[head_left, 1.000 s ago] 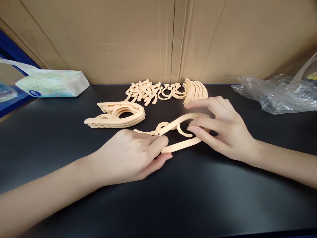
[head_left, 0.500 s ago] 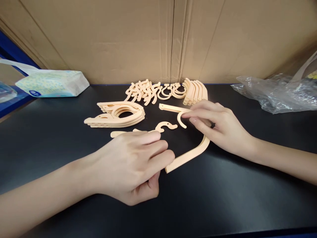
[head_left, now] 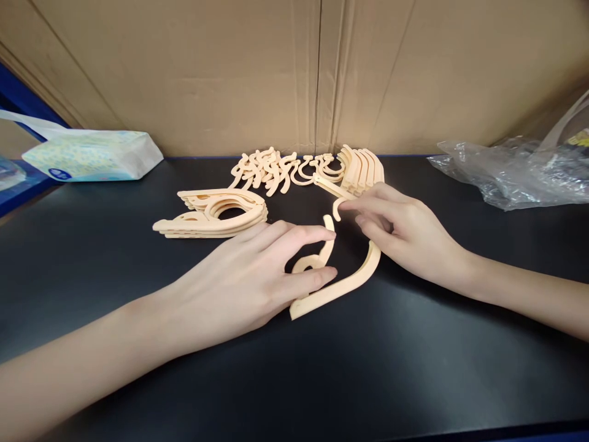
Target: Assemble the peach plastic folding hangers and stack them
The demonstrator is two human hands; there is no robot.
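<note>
My left hand [head_left: 276,270] reaches in from the left, with its index finger and thumb on either side of a wavy beige strip [head_left: 327,245] and touching it. The strip's lower end meets the tip of a long curved hanger arm [head_left: 340,288]. My right hand [head_left: 396,227] pinches the top of this folding hanger, where a second hanger arm [head_left: 329,186] and a small hook [head_left: 337,209] stick out past the fingers. The joint between the parts is hidden under the right fingers.
A stack of beige folded hangers [head_left: 216,215] lies left of centre. Behind are piles of wavy strips [head_left: 264,172], hooks [head_left: 304,172] and curved arms [head_left: 363,172]. A tissue pack [head_left: 92,156] is at left, a clear plastic bag [head_left: 506,172] at right, and cardboard [head_left: 230,73] behind.
The left hand has opened from a tight pinch and shifted to the wavy strip, which now stands against the arm's tip. The upper arm has swung backward and the hook has turned.
</note>
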